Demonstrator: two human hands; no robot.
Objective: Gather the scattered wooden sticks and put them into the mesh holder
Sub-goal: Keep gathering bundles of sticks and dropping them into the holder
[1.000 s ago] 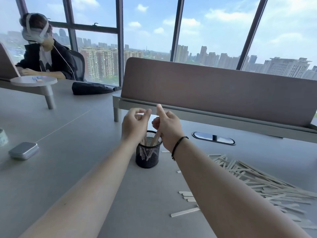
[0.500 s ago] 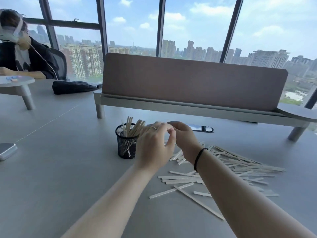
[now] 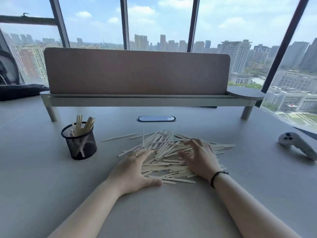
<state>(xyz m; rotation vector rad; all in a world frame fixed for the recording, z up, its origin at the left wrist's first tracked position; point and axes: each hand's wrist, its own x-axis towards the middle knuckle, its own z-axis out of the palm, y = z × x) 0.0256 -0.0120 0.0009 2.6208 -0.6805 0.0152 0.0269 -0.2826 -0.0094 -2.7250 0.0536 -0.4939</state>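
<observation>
Head view: left hand (image 3: 135,170) and right hand (image 3: 199,157) laid flat on wooden sticks (image 3: 168,152), fingers spread, nothing gripped; sticks should be aligned before transfer to mesh holder (image 3: 79,140).

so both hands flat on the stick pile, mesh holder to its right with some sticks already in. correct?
Not quite: the head view shows the mesh holder left of the stick pile, not right. Otherwise correct: left hand and right hand lie on the pile, and sticks stand in the holder.

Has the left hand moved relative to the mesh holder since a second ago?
Yes. The left hand has come away from above the mesh holder and now rests, fingers spread, on the stick pile to its right.
</observation>
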